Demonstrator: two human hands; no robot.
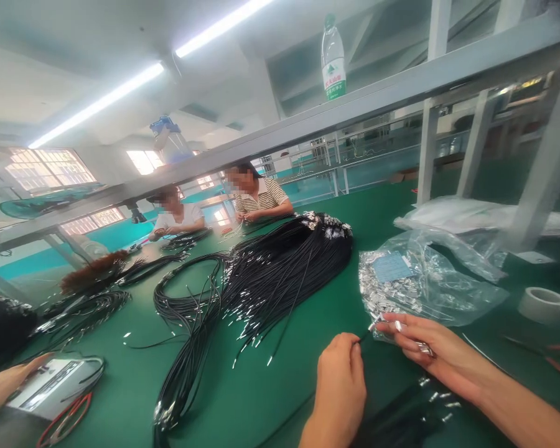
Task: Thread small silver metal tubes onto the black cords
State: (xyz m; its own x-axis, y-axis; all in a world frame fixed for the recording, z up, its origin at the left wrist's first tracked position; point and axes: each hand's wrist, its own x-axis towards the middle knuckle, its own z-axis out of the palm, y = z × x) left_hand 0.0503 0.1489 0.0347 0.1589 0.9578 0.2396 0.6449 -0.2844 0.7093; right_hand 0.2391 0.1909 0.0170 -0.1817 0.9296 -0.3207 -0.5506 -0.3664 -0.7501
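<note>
My left hand (340,379) pinches the end of a thin black wire (363,338) near the table's front edge. My right hand (429,351) holds several small silver metal connectors (424,348) and touches one to the wire's tip. Just beyond my right hand lies a clear plastic bag (429,280) full of the same silver connectors. A big bundle of black wires (280,267) with silver tips fans out across the green table (261,386) to the left of my hands.
Another person's hand (4,386) rests by a grey box (51,386) at the left edge. Two people work at the far end of the table. A roll of tape (544,303) lies at right. A water bottle (333,59) stands on the overhead metal rail.
</note>
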